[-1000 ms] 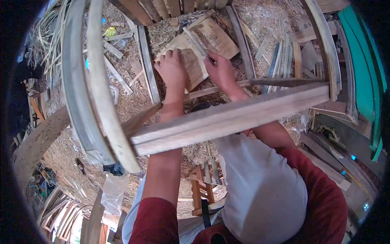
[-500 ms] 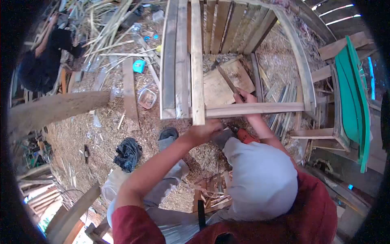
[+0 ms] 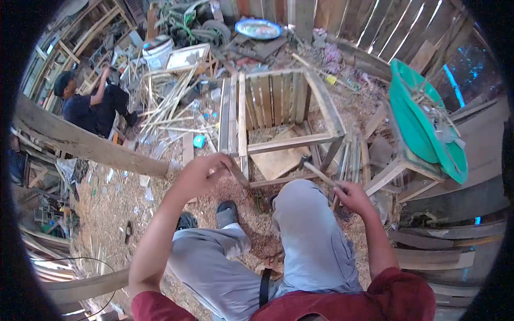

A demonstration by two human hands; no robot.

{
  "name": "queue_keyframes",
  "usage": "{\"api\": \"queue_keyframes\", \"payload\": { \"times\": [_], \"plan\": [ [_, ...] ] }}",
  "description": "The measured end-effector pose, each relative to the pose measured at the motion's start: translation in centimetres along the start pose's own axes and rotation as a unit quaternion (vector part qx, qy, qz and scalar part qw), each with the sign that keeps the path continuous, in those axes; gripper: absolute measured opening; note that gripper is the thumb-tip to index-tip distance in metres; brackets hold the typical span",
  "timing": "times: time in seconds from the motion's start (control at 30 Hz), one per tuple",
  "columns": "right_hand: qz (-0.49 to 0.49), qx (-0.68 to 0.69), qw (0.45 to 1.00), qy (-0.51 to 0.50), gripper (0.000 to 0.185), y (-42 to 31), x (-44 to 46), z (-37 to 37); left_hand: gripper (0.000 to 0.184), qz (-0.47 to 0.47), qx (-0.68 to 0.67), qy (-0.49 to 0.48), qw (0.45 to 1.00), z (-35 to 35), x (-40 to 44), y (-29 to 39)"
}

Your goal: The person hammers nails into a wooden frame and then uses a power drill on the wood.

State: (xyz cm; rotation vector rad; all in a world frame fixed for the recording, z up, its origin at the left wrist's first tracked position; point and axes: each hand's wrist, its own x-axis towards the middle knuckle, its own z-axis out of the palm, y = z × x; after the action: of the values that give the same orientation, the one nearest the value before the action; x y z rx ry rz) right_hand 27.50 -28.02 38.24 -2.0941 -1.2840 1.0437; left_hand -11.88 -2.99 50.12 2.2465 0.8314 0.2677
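Note:
My right hand (image 3: 354, 198) is closed around the wooden handle of a hammer (image 3: 322, 174), at the front right of a slatted wooden frame (image 3: 289, 142). The dark hammer head points toward the frame's open middle. My left hand (image 3: 206, 174) is raised by the frame's front left corner, beside a short wooden piece (image 3: 235, 170) that slants down from it. Its fingers are curled together; what they pinch, if anything, is too small to make out. A flat wooden board (image 3: 276, 160) lies on the ground within the frame.
A green plastic basin (image 3: 420, 125) leans on a wooden stand at right. At far left, a person (image 3: 88, 104) in dark clothes sits behind a thick beam (image 3: 91, 142). Thin wood strips (image 3: 168, 107) and a turquoise tape measure (image 3: 199, 141) lie on the shavings-covered floor.
The view has tilted up. My right hand has drawn the hammer back from inside the frame to its front right. My left hand has come up to the front left corner.

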Motion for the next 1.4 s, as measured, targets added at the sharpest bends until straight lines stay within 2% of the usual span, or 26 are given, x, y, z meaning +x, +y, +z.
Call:
{"api": "queue_keyframes", "payload": {
  "times": [0.03, 0.1, 0.17, 0.2, 0.23, 0.3, 0.33, 0.4, 0.43, 0.53, 0.63, 0.7, 0.73, 0.77, 0.87, 1.0, 1.03, 1.13, 1.2, 1.3, 1.4],
  "plan": [
    [-0.002, 0.007, 1.0, -0.005, 0.039, 0.3, -1.4, -1.3, 0.02, -0.012, 0.003, 0.034, 0.999, -1.0, -0.1, 2.4],
    [-0.002, 0.019, 1.0, -0.021, 0.039, 0.8, -3.6, -3.5, 0.022, -0.013, -0.157, 0.155, 0.975, -0.7, 0.4, 3.1],
    [-0.04, 0.018, 0.999, 0.015, 0.038, -0.3, -5.2, -5.4, 0.027, -0.015, -0.324, 0.244, 0.914, -0.2, 1.0, 4.3],
    [-0.06, 0.016, 0.998, 0.031, 0.037, -1.2, -5.9, -6.5, 0.03, -0.037, -0.402, 0.268, 0.875, 0.1, 1.4, 5.2],
    [-0.056, 0.005, 0.998, 0.0, 0.035, -3.6, -6.2, -8.1, 0.032, -0.06, -0.476, 0.288, 0.829, 0.2, 1.7, 6.1],
    [-0.146, -0.026, 0.989, 0.025, 0.029, -6.3, -5.7, -9.7, 0.036, -0.118, -0.589, 0.313, 0.735, 0.3, 2.4, 7.7],
    [-0.19, -0.041, 0.98, 0.036, 0.027, -7.9, -5.3, -10.2, 0.034, -0.115, -0.625, 0.315, 0.705, 0.2, 2.8, 7.9],
    [-0.207, -0.072, 0.972, 0.087, 0.031, -15.1, -6.3, -10.9, 0.029, -0.111, -0.693, 0.314, 0.639, 0.6, 4.1, 7.3],
    [-0.185, -0.017, 0.981, 0.058, 0.033, -16.4, -4.9, -10.8, 0.024, -0.114, -0.704, 0.328, 0.62, 1.1, 4.9, 6.2],
    [-0.112, 0.164, 0.98, -0.015, 0.039, -18.7, 1.3, -9.7, 0.017, -0.1, -0.65, 0.392, 0.643, 3.0, 6.3, 3.3],
    [-0.119, 0.059, 0.987, 0.093, 0.041, -20.0, 8.5, -8.1, 0.021, -0.185, -0.599, 0.384, 0.678, 4.5, 7.7, -5.8],
    [-0.124, -0.016, 0.978, 0.165, 0.041, -20.2, 11.3, -6.8, 0.02, -0.224, -0.646, 0.375, 0.626, 3.5, 7.1, -5.6],
    [-0.121, 0.011, 0.98, 0.158, 0.044, -19.8, 11.5, -6.2, 0.019, -0.243, -0.668, 0.369, 0.599, 3.0, 6.8, -5.4],
    [-0.117, 0.038, 0.981, 0.15, 0.046, -19.1, 11.5, -5.4, 0.017, -0.203, -0.667, 0.373, 0.612, 3.0, 6.7, -5.0],
    [-0.114, 0.037, 0.98, 0.157, 0.051, -15.8, 13.1, -4.0, 0.014, -0.193, -0.61, 0.36, 0.679, 2.2, 5.9, -1.3],
    [-0.065, 0.028, 0.982, 0.177, 0.051, -13.6, 14.3, -6.0, 0.027, -0.251, -0.436, 0.392, 0.77, 2.9, 7.6, -6.0],
    [-0.067, 0.017, 0.978, 0.196, 0.051, -12.0, 16.3, -6.3, 0.037, -0.249, -0.442, 0.407, 0.76, 3.4, 8.1, -7.3],
    [-0.019, -0.039, 0.966, 0.253, 0.051, -9.5, 18.5, -6.8, 0.033, -0.292, -0.408, 0.38, 0.777, 3.2, 7.4, -7.7],
    [0.022, -0.083, 0.952, 0.295, 0.052, -9.2, 18.0, -6.9, 0.041, -0.311, -0.369, 0.372, 0.793, 3.5, 8.0, -10.3],
    [0.036, -0.132, 0.956, 0.26, 0.053, -10.1, 17.5, -6.7, 0.05, -0.317, -0.325, 0.384, 0.804, 4.2, 8.7, -13.2],
    [0.021, -0.129, 0.964, 0.23, 0.053, -10.6, 18.1, -5.4, 0.047, -0.297, -0.281, 0.38, 0.83, 4.9, 8.9, -13.8]
  ]
}}
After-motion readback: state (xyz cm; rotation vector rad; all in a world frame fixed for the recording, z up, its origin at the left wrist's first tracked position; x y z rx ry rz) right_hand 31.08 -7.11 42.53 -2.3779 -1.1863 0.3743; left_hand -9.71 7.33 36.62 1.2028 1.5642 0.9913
